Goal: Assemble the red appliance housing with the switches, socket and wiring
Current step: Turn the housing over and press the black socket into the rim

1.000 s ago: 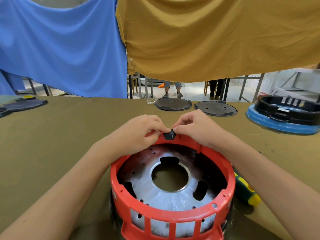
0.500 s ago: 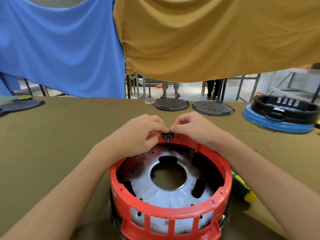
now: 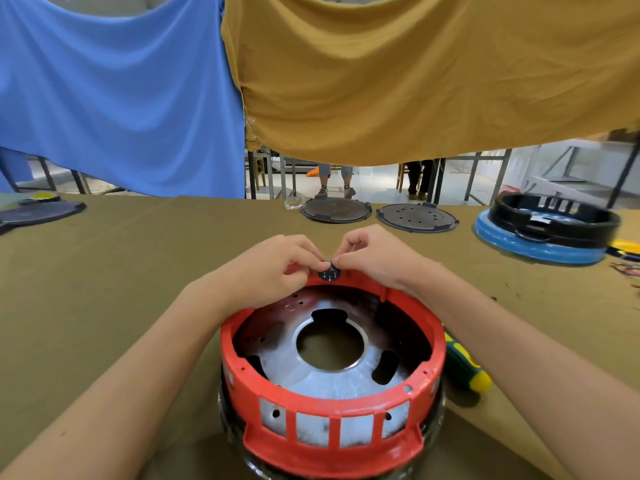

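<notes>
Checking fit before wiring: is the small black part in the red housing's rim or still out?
Cannot tell: both hands pinch the black part at the red housing far rim, fingers hiding its seat.

Housing (image 3: 332, 434) on table (image 3: 104, 271), screwdriver (image 3: 465, 368) just right, two discs (image 3: 336, 210) behind, hands (image 3: 277, 268) at far rim.

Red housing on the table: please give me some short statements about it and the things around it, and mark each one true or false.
1. Both hands, left hand and right hand, pinch a small black part at the far rim of the red housing. True.
2. The small black part lies inside the centre hole of the metal plate. False: it sits at the far rim.
3. A green and yellow screwdriver lies right of the housing. True.
4. The screwdriver is in the right hand's grip. False: it lies on the table.
5. Two dark round plates lie at the table's far edge. True.
</notes>
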A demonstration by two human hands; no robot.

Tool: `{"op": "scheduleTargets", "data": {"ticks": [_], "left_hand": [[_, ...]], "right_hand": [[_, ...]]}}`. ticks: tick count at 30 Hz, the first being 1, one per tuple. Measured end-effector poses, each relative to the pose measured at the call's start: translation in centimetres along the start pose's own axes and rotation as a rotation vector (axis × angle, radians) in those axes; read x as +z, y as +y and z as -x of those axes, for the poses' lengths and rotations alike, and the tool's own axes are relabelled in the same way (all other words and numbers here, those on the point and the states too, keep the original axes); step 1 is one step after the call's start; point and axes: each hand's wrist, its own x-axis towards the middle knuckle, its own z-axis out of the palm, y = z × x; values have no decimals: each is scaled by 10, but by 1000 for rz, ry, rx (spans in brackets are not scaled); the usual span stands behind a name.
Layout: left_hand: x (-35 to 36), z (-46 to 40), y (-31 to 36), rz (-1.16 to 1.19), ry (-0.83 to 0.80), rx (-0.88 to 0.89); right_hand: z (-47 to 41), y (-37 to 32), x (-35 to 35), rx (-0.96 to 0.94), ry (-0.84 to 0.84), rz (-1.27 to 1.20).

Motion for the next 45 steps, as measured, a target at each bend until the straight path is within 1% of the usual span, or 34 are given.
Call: {"op": "scheduleTargets", "data": {"ticks": [4, 9, 13, 16, 18, 21, 22, 23, 25, 27, 29, 31, 34, 37, 40, 43, 45], "left_hand": [[-1, 7, 0, 105, -30, -38], [-2, 10, 2, 114, 70, -18], [-3, 1, 0, 87, 1, -46], [-3, -2, 1, 84, -19, -62], [-3, 2, 0, 131, -29, -64], [-6, 16, -2, 239, -118, -81], [-6, 21, -3, 298, -111, -109], [-5, 26, -4, 396, -61, -155], [-2, 39, -2, 660, 114, -273], [3, 51, -1, 849, 245, -365], [10, 62, 0, 1035, 297, -425], [16, 70, 4, 1184, 337, -464], [22, 74, 9, 1205, 379, -508], [23, 73, 11, 1217, 470, -495], [22, 73, 9, 1222, 547, -463], [21, 73, 5, 1174, 612, -469], [24, 71, 3, 1134, 663, -485]], "right_hand": [[5, -2, -2, 21, 4, -35], [5, -2, -2, 57, -1, -52], [-1, -2, -4, 42, -13, -4], [-2, -5, -2, 23, -25, 41], [0, -4, -2, 26, -17, 42], [5, -2, -2, 49, -3, -1], [7, -1, -3, 50, -1, -13], [8, -2, -4, 46, -3, -20], [12, -5, -6, 37, -7, -62], [17, -6, -12, 44, 24, -205], [27, -3, -21, 74, 81, -363], [42, 4, -34, 87, 134, -411], [69, 26, -53, 117, 260, -398], [94, 53, -61, 153, 346, -252], [108, 71, -65, 163, 353, -125], [110, 75, -70, 157, 359, -50], [111, 76, -71, 154, 272, 33]]}}
